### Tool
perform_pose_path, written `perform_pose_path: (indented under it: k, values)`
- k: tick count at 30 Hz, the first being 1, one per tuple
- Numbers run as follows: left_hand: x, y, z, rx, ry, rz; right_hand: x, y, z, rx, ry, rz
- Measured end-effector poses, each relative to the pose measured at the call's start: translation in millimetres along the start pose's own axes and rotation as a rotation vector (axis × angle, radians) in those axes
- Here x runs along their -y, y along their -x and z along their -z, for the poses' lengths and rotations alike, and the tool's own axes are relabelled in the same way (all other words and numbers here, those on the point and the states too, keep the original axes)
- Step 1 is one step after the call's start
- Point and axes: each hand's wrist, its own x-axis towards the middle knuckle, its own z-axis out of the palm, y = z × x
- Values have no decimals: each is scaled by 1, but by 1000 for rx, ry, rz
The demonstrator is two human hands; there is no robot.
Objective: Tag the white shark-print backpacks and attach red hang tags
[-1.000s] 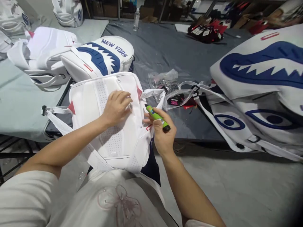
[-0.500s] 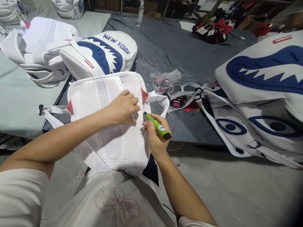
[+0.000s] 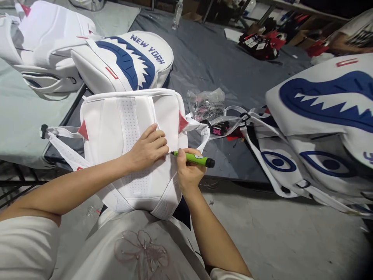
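Note:
A white backpack (image 3: 112, 116) leans against my lap and the table edge, its padded back panel facing me, with red corner patches and side straps. My left hand (image 3: 150, 147) rests on that panel, palm down, fingers bent and close together. Its thumb is hidden, and what the fingertips pinch, if anything, does not show. In my right hand (image 3: 189, 171) is a green marker pen (image 3: 194, 158) with a dark back end, gripped between thumb and fingers. Its dark tip points left, close to my left fingertips, over the panel's right side.
A backpack lettered NEW YORK (image 3: 145, 58) lies behind mine, with another white backpack (image 3: 52, 35) at left. More shark-mouth backpacks (image 3: 323, 109) lie at right. A plastic bag (image 3: 205, 103), a bottle (image 3: 177, 15) and dark tagged goods (image 3: 259, 44) sit on the table. A person's arm (image 3: 346, 44) shows at the far right.
Both hands have moved down the panel. The marker has turned from a steep slant to nearly level, its tip now nearer my left fingertips. A person's arm has come into view at the far right.

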Motion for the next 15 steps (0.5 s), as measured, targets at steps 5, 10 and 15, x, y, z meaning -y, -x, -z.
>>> perform_pose_path:
  k: [5,10,15]
  values:
    - [1,-1,-2,-46,-27,-11,0,-2,0,-9,86,100]
    - [0,0,-3,-51,-43,-5,-1,-3,-3,-4,115,131]
    - [1,0,-3,-28,-52,1,-3,-3,-5,-3,114,143]
